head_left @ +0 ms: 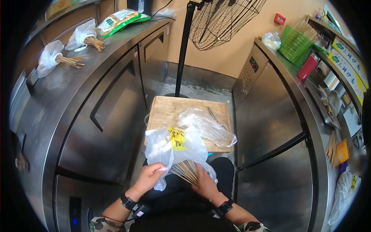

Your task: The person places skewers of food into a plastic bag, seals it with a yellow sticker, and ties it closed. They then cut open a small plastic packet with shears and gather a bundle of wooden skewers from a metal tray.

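Observation:
A white plastic bag [195, 145] with a yellow print lies over the near edge of a wooden board [170, 108] and hangs towards my lap. A fanned bundle of thin wooden skewers [184, 171] sticks out of its mouth towards me; the skewers' far ends are hidden inside. My left hand [150, 178] pinches the bag's left edge. On the other side, my right hand [205, 183] is closed round the right part of the skewers, beside the bag's edge. Behind the bag lie a clear crumpled plastic bag [205, 125] and a pair of scissors [217, 119].
Steel counters stand on both sides. The left counter [50, 96] carries two bagged skewer bundles [71, 60] [92, 41] and a green-edged package [119, 22]. On the right are a green basket [292, 45], a red flask [308, 67] and loose skewers [331, 149]. A fan [222, 23] stands behind the board.

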Available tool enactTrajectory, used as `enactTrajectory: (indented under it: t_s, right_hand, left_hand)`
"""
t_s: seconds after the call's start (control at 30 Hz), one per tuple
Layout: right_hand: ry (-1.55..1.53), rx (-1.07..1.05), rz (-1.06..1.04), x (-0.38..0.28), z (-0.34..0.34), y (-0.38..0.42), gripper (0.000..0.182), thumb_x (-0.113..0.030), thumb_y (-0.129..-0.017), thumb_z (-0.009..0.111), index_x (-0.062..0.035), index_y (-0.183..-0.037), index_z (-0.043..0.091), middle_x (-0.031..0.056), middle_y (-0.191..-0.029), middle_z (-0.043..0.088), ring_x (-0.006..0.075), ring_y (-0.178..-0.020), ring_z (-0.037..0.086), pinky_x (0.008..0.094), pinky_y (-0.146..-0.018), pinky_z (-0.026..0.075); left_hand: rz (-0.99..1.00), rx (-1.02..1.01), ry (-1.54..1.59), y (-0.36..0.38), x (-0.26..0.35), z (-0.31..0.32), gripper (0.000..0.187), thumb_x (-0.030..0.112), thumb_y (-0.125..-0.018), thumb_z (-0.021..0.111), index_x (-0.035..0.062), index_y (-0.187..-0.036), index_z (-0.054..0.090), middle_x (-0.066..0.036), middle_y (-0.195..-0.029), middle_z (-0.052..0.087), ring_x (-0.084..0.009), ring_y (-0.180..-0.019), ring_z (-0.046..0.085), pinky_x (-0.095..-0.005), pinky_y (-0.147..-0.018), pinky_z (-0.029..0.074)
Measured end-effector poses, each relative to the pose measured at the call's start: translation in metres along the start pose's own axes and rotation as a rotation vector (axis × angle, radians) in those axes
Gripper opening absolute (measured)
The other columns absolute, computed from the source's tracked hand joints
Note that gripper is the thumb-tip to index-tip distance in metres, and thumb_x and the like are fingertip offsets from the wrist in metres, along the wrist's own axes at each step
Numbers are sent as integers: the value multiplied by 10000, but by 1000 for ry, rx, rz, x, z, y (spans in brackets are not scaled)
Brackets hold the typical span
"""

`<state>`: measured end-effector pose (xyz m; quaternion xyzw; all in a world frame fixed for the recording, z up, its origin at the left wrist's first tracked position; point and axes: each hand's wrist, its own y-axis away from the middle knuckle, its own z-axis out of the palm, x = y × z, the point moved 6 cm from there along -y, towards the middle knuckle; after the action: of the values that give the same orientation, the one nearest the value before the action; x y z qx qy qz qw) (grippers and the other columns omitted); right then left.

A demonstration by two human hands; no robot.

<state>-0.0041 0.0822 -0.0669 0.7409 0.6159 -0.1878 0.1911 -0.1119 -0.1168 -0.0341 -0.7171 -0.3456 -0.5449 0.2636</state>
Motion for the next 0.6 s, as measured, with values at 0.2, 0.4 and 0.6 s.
enactTrajectory:
  t_s: [0.2, 0.4, 0.6]
  right_hand:
    - [-14, -176, 76, 11, 3, 6, 877, -94, -712, 645, -167, -1455, 184, 253, -1139, 509, 453, -914, 574, 502, -776, 495]
    - [48, -147, 56, 17, -2, 21, 859, -78, -717, 624, -211, -1454, 202, 209, -1084, 528, 437, -853, 589, 493, -736, 509]
    - [96, -139, 74, 21, -7, 29, 855, -91, -713, 628, -210, -1452, 216, 186, -1074, 537, 413, -852, 600, 477, -730, 520]
  left_hand:
    - [52, -272, -4, -28, 25, -38, 259, 178, -826, 702, 62, -1049, 639, -13, -929, 632, -71, -826, 551, -245, -733, 467]
    - [94, 215, -580, -107, -18, -64, 277, 219, -786, 692, 58, -1006, 646, -98, -936, 656, -263, -834, 623, -344, -770, 487]
    - [-148, 85, -400, -123, -60, -39, 138, 171, -820, 655, 54, -893, 655, -94, -792, 658, -188, -715, 610, -304, -683, 490]
